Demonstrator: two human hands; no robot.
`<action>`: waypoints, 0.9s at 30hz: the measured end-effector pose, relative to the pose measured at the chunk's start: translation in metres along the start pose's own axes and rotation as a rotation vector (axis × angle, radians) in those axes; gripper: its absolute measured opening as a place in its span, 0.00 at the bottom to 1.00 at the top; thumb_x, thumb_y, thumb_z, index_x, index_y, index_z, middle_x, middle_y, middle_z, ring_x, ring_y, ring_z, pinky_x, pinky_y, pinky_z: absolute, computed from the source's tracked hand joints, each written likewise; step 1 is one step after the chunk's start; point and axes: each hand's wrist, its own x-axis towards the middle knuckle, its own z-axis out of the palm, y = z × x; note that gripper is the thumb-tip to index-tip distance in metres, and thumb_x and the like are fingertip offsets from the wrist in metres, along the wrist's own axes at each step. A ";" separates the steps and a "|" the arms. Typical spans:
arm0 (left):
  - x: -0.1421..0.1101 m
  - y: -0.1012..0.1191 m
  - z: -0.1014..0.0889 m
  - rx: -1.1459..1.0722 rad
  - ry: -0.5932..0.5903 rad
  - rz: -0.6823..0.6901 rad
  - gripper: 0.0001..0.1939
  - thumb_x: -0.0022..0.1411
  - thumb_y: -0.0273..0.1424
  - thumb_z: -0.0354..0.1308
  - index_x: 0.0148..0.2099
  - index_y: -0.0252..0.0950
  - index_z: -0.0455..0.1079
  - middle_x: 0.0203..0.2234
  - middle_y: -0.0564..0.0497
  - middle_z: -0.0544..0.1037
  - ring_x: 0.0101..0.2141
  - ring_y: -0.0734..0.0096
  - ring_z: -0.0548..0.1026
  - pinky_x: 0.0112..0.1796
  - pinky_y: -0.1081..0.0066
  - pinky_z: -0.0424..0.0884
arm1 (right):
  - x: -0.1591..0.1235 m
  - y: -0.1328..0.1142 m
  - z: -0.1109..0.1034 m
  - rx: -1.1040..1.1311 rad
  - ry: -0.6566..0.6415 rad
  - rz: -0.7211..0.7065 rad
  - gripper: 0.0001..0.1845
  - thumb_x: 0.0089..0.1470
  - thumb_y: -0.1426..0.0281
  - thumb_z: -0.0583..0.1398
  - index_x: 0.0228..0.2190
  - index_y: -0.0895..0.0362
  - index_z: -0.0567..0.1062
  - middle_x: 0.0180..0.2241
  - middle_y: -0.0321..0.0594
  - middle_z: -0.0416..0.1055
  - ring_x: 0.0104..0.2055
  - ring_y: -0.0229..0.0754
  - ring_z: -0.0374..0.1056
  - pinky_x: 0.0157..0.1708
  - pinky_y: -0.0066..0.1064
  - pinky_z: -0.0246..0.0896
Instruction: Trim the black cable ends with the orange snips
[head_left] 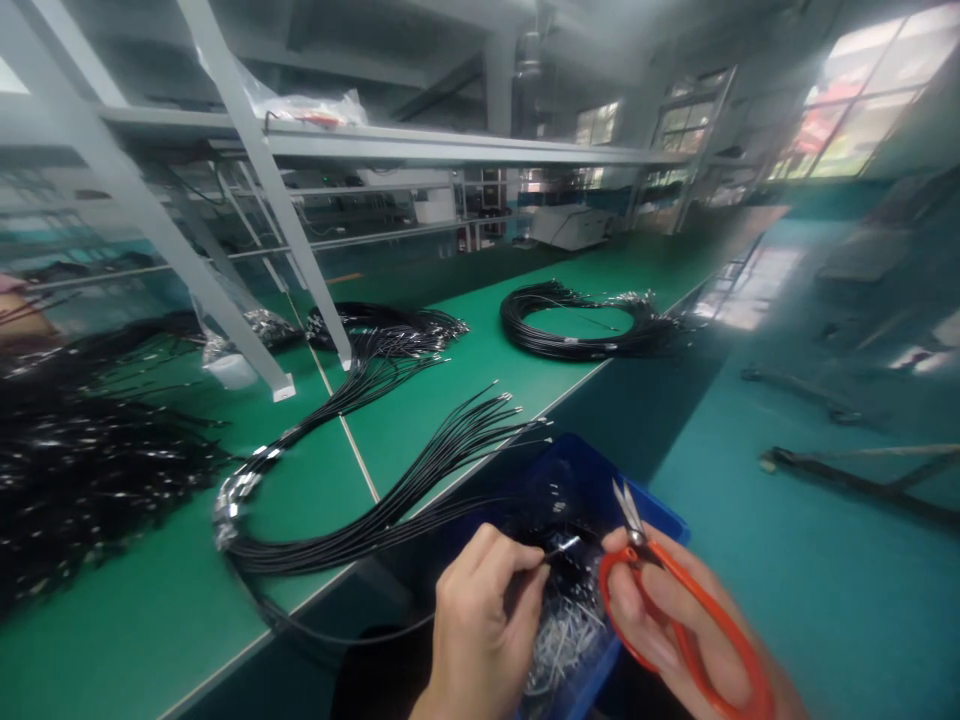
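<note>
My left hand [487, 610] pinches the end of a thin black cable between thumb and fingertips; a small pale tip shows just past the fingers. Beside it on the right, my right hand [675, 610] holds orange-handled scissors [628, 515] with fingers through the loops, the blades pointing up and slightly apart. Both hands are over a blue bin [660, 500] with clear and white scraps [562, 645] inside. From the green table a bent bundle of black cables [352, 540], wrapped with silvery bands or labels at its curve, reaches toward the bin.
A coiled bundle of black cables [555, 345] rests near the edge of the green table [450, 440], with another bundle [390, 330] farther left. A dark heap of cables [97, 470] covers the left side. White shelf posts [277, 200] rise from the tabletop.
</note>
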 end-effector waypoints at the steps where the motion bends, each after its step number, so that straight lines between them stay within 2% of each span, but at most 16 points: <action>1: 0.000 0.001 0.000 0.007 0.006 -0.004 0.04 0.56 0.24 0.57 0.30 0.36 0.71 0.22 0.51 0.68 0.23 0.71 0.68 0.25 0.74 0.60 | -0.001 0.000 0.001 -0.019 0.008 0.006 0.14 0.43 0.64 0.68 0.34 0.53 0.74 0.19 0.32 0.65 0.19 0.32 0.56 0.19 0.23 0.53; 5: -0.002 0.002 0.001 0.030 0.012 -0.041 0.05 0.57 0.24 0.56 0.29 0.36 0.69 0.22 0.53 0.67 0.22 0.73 0.67 0.24 0.74 0.60 | -0.001 0.004 0.004 -0.062 0.020 0.005 0.15 0.44 0.64 0.67 0.36 0.53 0.74 0.20 0.33 0.66 0.19 0.33 0.58 0.20 0.24 0.56; 7: -0.006 0.001 0.006 0.054 -0.044 -0.062 0.05 0.57 0.23 0.56 0.29 0.36 0.69 0.23 0.53 0.69 0.24 0.73 0.68 0.25 0.74 0.61 | 0.001 0.006 0.004 -0.074 0.066 -0.018 0.15 0.45 0.64 0.67 0.36 0.53 0.74 0.21 0.34 0.67 0.19 0.33 0.58 0.19 0.24 0.56; 10: -0.013 -0.007 0.011 0.134 -0.362 -0.014 0.04 0.52 0.25 0.61 0.29 0.39 0.70 0.25 0.54 0.72 0.26 0.72 0.71 0.26 0.75 0.63 | 0.004 0.007 0.000 -0.083 0.163 -0.087 0.13 0.43 0.65 0.68 0.33 0.53 0.74 0.20 0.34 0.68 0.17 0.33 0.56 0.17 0.23 0.56; 11: -0.014 -0.012 0.011 0.208 -0.448 0.014 0.05 0.50 0.27 0.64 0.30 0.41 0.71 0.25 0.56 0.73 0.26 0.73 0.72 0.26 0.76 0.63 | 0.005 0.006 -0.003 -0.075 0.186 -0.114 0.13 0.42 0.66 0.68 0.33 0.52 0.75 0.20 0.33 0.68 0.17 0.32 0.55 0.17 0.22 0.56; 12: -0.014 -0.019 0.008 0.315 -0.483 0.030 0.05 0.50 0.29 0.65 0.30 0.42 0.71 0.25 0.57 0.74 0.26 0.73 0.72 0.25 0.76 0.63 | 0.006 0.006 -0.007 -0.059 0.205 -0.138 0.13 0.42 0.65 0.68 0.33 0.52 0.75 0.20 0.33 0.68 0.17 0.33 0.54 0.17 0.22 0.57; 13: -0.013 -0.028 0.003 0.445 -0.451 0.030 0.04 0.51 0.31 0.64 0.31 0.42 0.71 0.26 0.57 0.74 0.26 0.72 0.72 0.26 0.75 0.63 | 0.007 0.006 -0.012 -0.039 0.210 -0.143 0.13 0.41 0.65 0.68 0.33 0.51 0.75 0.20 0.33 0.68 0.17 0.33 0.54 0.17 0.22 0.58; 15: -0.008 -0.048 -0.011 0.715 -0.268 -0.019 0.02 0.56 0.28 0.59 0.33 0.40 0.70 0.29 0.52 0.74 0.31 0.67 0.71 0.30 0.71 0.63 | 0.009 0.007 -0.023 -0.006 0.195 -0.133 0.14 0.41 0.65 0.68 0.33 0.50 0.75 0.21 0.34 0.68 0.19 0.34 0.56 0.20 0.22 0.62; 17: -0.003 -0.069 -0.028 0.841 -0.182 -0.045 0.04 0.57 0.24 0.55 0.35 0.36 0.69 0.32 0.46 0.72 0.34 0.59 0.69 0.33 0.65 0.62 | 0.011 0.011 -0.032 0.018 0.179 -0.125 0.13 0.43 0.66 0.67 0.34 0.50 0.75 0.22 0.34 0.69 0.22 0.36 0.58 0.23 0.22 0.64; 19: 0.000 -0.087 -0.041 0.896 -0.178 -0.013 0.06 0.58 0.21 0.53 0.36 0.35 0.69 0.33 0.44 0.72 0.35 0.57 0.67 0.34 0.62 0.60 | 0.013 0.015 -0.038 0.037 0.146 -0.125 0.10 0.48 0.67 0.64 0.36 0.50 0.75 0.25 0.35 0.69 0.23 0.36 0.58 0.25 0.23 0.65; 22: 0.002 -0.102 -0.050 0.919 -0.213 0.054 0.08 0.60 0.21 0.51 0.34 0.36 0.69 0.33 0.46 0.72 0.34 0.60 0.67 0.35 0.63 0.59 | 0.016 0.019 -0.040 0.053 0.101 -0.120 0.07 0.51 0.69 0.61 0.36 0.51 0.75 0.26 0.36 0.69 0.24 0.36 0.57 0.26 0.24 0.65; 25: 0.001 -0.105 -0.053 0.875 -0.263 0.066 0.08 0.60 0.23 0.53 0.31 0.37 0.70 0.30 0.48 0.72 0.33 0.62 0.67 0.35 0.65 0.59 | 0.018 0.017 -0.036 0.064 0.105 -0.136 0.07 0.53 0.69 0.60 0.37 0.52 0.75 0.26 0.36 0.68 0.24 0.36 0.57 0.26 0.24 0.64; 27: 0.002 -0.104 -0.056 0.809 -0.281 0.027 0.07 0.60 0.24 0.54 0.31 0.38 0.70 0.29 0.49 0.73 0.34 0.62 0.67 0.35 0.65 0.59 | 0.017 0.012 -0.032 0.063 0.104 -0.163 0.08 0.54 0.71 0.59 0.38 0.53 0.74 0.25 0.36 0.67 0.23 0.35 0.56 0.23 0.23 0.61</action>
